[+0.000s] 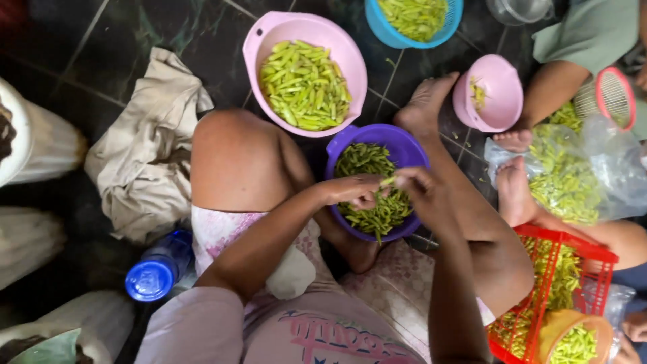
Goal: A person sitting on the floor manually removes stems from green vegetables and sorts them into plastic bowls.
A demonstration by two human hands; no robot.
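My left hand (352, 190) and my right hand (419, 187) meet over a purple bowl (404, 147) heaped with dark green bean pods. Both hands pinch the same pale green pod (387, 181) between their fingertips. The bowl sits on the floor between my bent legs, with my right foot (426, 102) just behind it. A big pink bowl (268, 37) full of lighter green pods stands beyond my left knee.
A blue colander (381, 27) of pods and a small pink colander (502, 91) lie farther back. Another person's legs, a clear plastic bag (617, 178) of pods, and a red basket (593, 259) are at right. A blue-capped bottle (153, 275), crumpled cloth (145, 155) and white sacks (40, 145) lie left.
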